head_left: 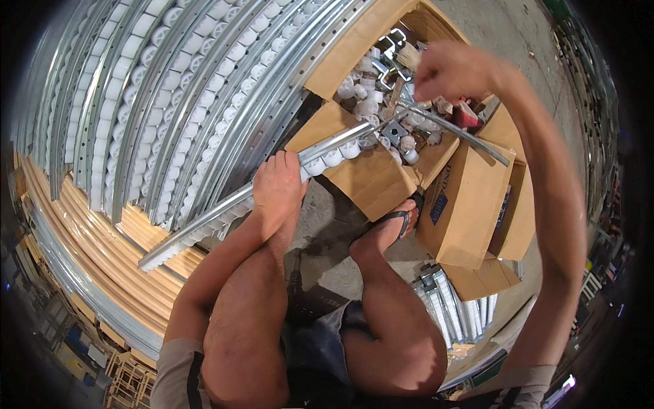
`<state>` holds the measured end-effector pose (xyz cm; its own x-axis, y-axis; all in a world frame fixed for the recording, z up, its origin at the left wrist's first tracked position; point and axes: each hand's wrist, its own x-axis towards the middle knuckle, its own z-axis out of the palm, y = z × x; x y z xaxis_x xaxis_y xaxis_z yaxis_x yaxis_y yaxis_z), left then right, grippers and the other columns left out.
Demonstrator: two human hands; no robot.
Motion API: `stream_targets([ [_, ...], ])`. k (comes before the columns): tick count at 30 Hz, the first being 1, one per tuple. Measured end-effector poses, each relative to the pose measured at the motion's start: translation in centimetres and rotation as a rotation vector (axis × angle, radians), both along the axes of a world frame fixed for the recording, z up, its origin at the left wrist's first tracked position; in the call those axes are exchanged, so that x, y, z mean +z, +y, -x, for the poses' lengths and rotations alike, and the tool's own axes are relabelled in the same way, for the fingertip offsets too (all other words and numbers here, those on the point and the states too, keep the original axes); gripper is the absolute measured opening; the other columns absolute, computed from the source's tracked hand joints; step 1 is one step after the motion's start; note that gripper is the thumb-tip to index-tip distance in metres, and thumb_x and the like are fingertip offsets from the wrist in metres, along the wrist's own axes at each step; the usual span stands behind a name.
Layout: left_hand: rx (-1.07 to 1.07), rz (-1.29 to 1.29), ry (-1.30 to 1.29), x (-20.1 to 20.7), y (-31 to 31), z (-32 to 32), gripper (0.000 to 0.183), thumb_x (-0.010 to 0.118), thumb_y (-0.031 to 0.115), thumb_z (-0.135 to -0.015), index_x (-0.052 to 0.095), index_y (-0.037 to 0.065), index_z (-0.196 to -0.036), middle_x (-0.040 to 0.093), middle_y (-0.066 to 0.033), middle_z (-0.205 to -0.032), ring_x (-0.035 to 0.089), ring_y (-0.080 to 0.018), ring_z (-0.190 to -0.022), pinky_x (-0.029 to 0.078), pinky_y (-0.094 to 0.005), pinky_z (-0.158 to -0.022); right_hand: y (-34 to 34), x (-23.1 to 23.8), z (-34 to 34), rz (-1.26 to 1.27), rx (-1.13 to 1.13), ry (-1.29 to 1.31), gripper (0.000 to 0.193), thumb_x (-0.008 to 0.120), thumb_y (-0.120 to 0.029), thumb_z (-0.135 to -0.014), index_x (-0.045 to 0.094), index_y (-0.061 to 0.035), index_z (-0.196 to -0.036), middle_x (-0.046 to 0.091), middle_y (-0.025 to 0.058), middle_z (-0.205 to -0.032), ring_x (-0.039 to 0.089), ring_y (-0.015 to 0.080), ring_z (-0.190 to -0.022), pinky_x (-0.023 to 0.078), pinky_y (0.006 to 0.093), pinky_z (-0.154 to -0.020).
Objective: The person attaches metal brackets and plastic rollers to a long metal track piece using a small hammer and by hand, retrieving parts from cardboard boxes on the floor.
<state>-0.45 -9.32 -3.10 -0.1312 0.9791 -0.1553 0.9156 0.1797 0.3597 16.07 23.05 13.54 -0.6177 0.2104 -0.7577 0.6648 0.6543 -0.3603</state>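
My left hand [278, 183] is wrapped round a long metal roller rail [195, 227] lined with white plastic wheels. The rail slants up from the lower left, its far end at the flap of an open cardboard box [371, 178]. Over that box, my right hand [449, 73] is raised in a fist, slightly blurred. What its fingers close on, if anything, is hidden. Inside the box lie loose white wheels [368, 102], bent metal brackets [392, 68] and a tan bundle [409, 57]. A grey metal bar [458, 129] rests across the box's near right side.
Many roller rails [146, 102] are stacked at the left, above a layer of tan-coloured rails [102, 245]. A second open cardboard box [463, 204] stands right of my sandalled foot [398, 221]. Short metal pieces [456, 303] lie below it.
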Motion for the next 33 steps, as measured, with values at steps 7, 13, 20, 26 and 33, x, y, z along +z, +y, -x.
stream_targets([
  [7, 0.061, 0.08, 0.037, 0.4, -0.3, 1.1, 0.047, 0.085, 0.025, -0.071, 0.054, 0.005, -0.1, 0.062, -0.0115, -0.092, 0.065, -0.0324, -0.089, 0.053, -0.0435, -0.077, -6.4, 5.7, 4.5, -0.471, 0.428, 0.086, 0.022, 0.076, -0.021, -0.077, 0.071, 0.0008, -0.073, 0.065, 0.0166, -0.066, 0.067, 0.0347, -0.063, 0.053, 0.0415, -0.06],
  [13, 0.05, 0.077, -0.057, -0.1, 0.7, 1.0, 0.049, 0.087, 0.028, -0.068, 0.056, 0.004, -0.098, 0.065, -0.0141, -0.089, 0.067, -0.0358, -0.084, 0.054, -0.0445, -0.074, -8.0, 4.2, -6.0, -0.63, -0.087, 0.176, 0.034, 0.077, -0.027, -0.084, 0.064, 0.0007, -0.097, 0.067, 0.021, -0.08, 0.067, 0.0427, -0.083, 0.051, 0.0489, -0.072],
  [20, 0.067, 0.034, -0.108, -0.1, 1.0, 1.3, 0.044, 0.086, 0.03, -0.07, 0.059, 0.004, -0.091, 0.067, -0.0154, -0.084, 0.068, -0.0371, -0.078, 0.054, -0.0466, -0.069, -17.9, -10.0, -5.1, -0.462, -0.742, 0.474, 0.045, 0.079, -0.04, -0.085, 0.055, -0.0057, -0.104, 0.068, 0.0207, -0.08, 0.068, 0.0422, -0.075, 0.052, 0.0493, -0.064],
  [26, 0.089, 0.024, -0.079, -0.3, 1.1, 1.1, 0.044, 0.084, 0.036, -0.073, 0.06, 0.005, -0.092, 0.068, -0.0155, -0.084, 0.068, -0.0381, -0.077, 0.053, -0.0467, -0.067, -19.0, -12.2, -2.0, -0.549, -0.809, 0.434, 0.057, 0.082, -0.046, -0.08, 0.059, -0.0025, -0.109, 0.07, 0.0199, -0.078, 0.07, 0.04, -0.072, 0.053, 0.0486, -0.063],
  [33, 0.054, 0.087, -0.083, 0.4, 1.1, 1.2, 0.045, 0.083, 0.034, -0.072, 0.057, 0.006, -0.095, 0.065, -0.014, -0.086, 0.068, -0.0355, -0.082, 0.053, -0.0457, -0.07, -17.8, -12.9, -3.1, -0.56, -0.812, 0.673, 0.043, 0.083, -0.038, -0.078, 0.06, -0.0005, -0.082, 0.065, 0.0193, -0.069, 0.065, 0.0379, -0.063, 0.051, 0.0442, -0.058],
])
